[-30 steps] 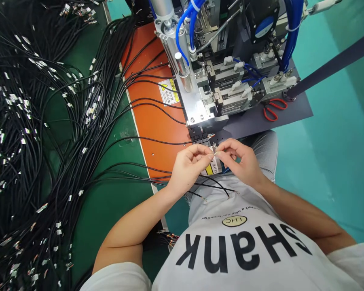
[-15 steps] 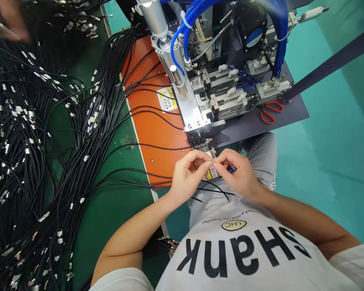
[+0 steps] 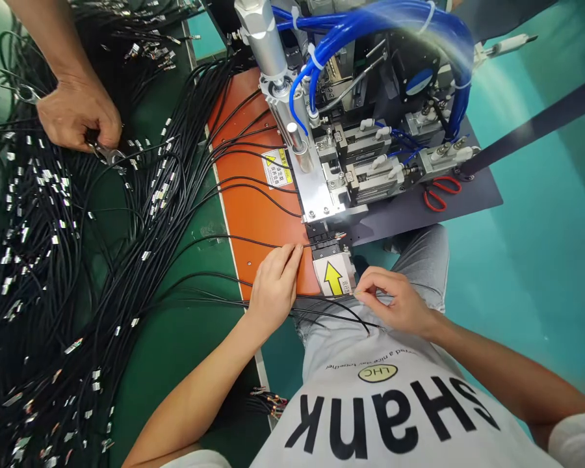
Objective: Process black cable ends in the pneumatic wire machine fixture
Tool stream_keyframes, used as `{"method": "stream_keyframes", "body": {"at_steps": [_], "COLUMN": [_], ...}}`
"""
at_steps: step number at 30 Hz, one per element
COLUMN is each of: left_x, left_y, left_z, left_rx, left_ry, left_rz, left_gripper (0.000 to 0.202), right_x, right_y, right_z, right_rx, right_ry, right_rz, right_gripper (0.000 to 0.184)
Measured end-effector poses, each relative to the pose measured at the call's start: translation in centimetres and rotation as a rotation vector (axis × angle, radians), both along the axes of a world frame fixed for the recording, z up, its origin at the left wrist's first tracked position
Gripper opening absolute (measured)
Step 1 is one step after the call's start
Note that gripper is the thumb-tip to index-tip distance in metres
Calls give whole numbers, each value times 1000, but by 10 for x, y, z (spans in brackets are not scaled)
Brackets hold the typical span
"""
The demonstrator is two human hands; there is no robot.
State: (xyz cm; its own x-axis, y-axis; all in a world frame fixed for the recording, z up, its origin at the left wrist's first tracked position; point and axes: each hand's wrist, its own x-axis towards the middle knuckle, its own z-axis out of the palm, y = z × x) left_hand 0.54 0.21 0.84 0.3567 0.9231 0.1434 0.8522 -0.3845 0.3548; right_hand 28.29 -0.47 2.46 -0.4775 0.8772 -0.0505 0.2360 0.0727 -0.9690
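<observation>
My left hand (image 3: 275, 286) rests over the front of the orange plate, its fingers bent together at a black cable (image 3: 238, 240) that runs into the slotted black holder (image 3: 325, 246). Its fingertips hide part of that cable. My right hand (image 3: 394, 305) is at the holder's near right corner, thumb and forefinger pinched; a thin black cable seems to end between them, though the tip is too small to make out. More cables (image 3: 344, 304) hang over my lap, their ends loose. Beside my right hand, a label with a yellow arrow (image 3: 333, 279) lies on the fixture.
A machine with a metal cylinder (image 3: 268, 49) and blue hoses (image 3: 365, 29) stands ahead over the orange plate (image 3: 253, 227). Red-handled scissors (image 3: 441, 194) lie on its base. Bundled black cables (image 3: 127, 260) cover the green table (image 3: 175, 364). A co-worker's hand (image 3: 80, 114) grips a tool at upper left.
My hands have parted from a shared pinch: the left moved left onto the plate, the right moved slightly right and down. The co-worker's hand has come further into view.
</observation>
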Motion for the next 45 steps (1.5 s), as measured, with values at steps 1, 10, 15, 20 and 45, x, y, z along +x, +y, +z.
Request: {"method": "stream_keyframes", "body": {"at_steps": [1, 10, 15, 20, 45], "left_x": [1, 5, 2, 22, 76], "left_y": [-1, 7, 45, 26, 4], "left_z": [0, 3, 24, 69, 46], "left_rx": [10, -20, -89, -247, -878], "left_ry": [2, -15, -17, -325, -1224], "left_rz": [-3, 60, 85, 36, 397], "left_gripper": [56, 52, 47, 31, 17], "right_x": [0, 2, -3, -6, -27], "right_y": [0, -5, 1, 10, 10], "right_z": [0, -1, 7, 18, 14], "right_rx": [1, 3, 3, -58, -117], "right_ry": [6, 27, 19, 46, 72], "right_rz": [2, 20, 26, -13, -230], "right_gripper": [9, 9, 10, 10, 12]}}
